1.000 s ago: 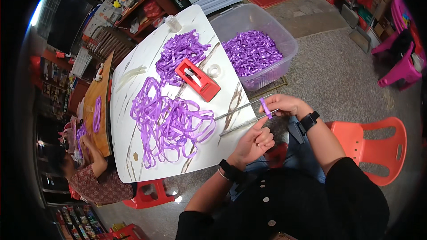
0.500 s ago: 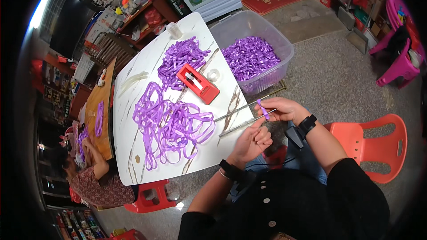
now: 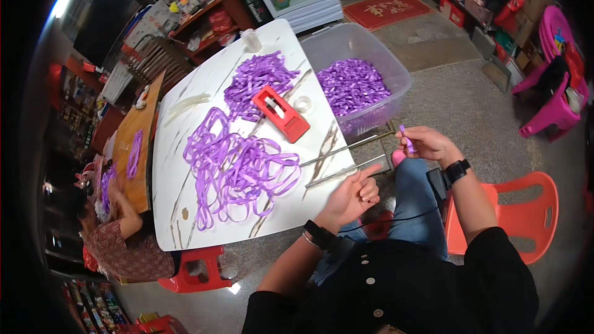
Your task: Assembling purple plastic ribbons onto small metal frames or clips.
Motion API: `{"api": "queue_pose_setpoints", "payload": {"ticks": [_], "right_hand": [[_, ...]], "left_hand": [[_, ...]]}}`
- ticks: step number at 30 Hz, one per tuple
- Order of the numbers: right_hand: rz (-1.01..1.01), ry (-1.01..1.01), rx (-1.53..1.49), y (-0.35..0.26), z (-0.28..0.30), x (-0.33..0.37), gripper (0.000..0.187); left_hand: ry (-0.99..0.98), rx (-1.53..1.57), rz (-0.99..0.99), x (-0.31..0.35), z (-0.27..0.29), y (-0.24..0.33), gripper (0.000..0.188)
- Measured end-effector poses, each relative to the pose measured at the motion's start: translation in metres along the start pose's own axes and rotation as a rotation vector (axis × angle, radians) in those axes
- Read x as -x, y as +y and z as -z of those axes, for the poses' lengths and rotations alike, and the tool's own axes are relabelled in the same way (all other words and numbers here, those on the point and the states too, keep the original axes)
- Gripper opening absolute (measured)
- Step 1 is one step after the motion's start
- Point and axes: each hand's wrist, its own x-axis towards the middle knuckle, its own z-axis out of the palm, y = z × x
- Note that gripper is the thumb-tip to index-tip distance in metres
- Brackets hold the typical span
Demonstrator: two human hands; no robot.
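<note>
My right hand pinches a short purple ribbon loop between thumb and fingers, out past the table's edge. Close to the loop is the tip of a thin metal rod; whether they touch I cannot tell. A second metal rod runs roughly parallel, nearer me, and both jut from the white table. Beside this nearer rod is my left hand, index finger stretched out and other fingers curled, with nothing visible in it. Long purple ribbons lie tangled on the table, left of the rods.
A red tape dispenser and a clear tape roll sit by a purple ribbon pile. A clear plastic bin of purple pieces stands right of the table. An orange chair is at my right; another person sits left.
My right hand has moved right, away from my left hand, carrying the purple loop that lay across both rods. The left hand stays near the nearer rod, its index finger now pointing outward.
</note>
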Motion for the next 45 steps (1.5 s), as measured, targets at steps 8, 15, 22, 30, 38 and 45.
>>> {"api": "queue_pose_setpoints", "payload": {"ticks": [8,15,22,30,38,45], "right_hand": [[0.131,-0.232,0.337,-0.021,-0.071,0.064,0.042],[0.111,-0.416,0.295,-0.012,-0.112,0.047,0.046],[0.054,-0.507,0.427,0.010,-0.147,0.020,0.039],[0.353,-0.271,0.511,0.070,-0.163,-0.022,0.022],[0.679,-0.150,1.018,0.077,-0.172,-0.027,0.020],[0.692,-0.120,1.001,0.074,-0.171,-0.027,0.019]], "left_hand": [[0.013,-0.651,-0.172,-0.003,-0.038,0.022,0.041],[0.042,-0.996,-0.295,0.019,-0.061,0.046,0.021],[0.284,-1.158,-0.283,0.073,-0.039,0.061,0.016],[0.580,-1.340,-0.505,0.113,-0.051,0.152,0.013],[0.901,-1.254,-0.789,0.089,-0.049,0.294,0.060],[0.686,-1.596,-0.382,0.077,-0.037,0.266,0.022]]}}
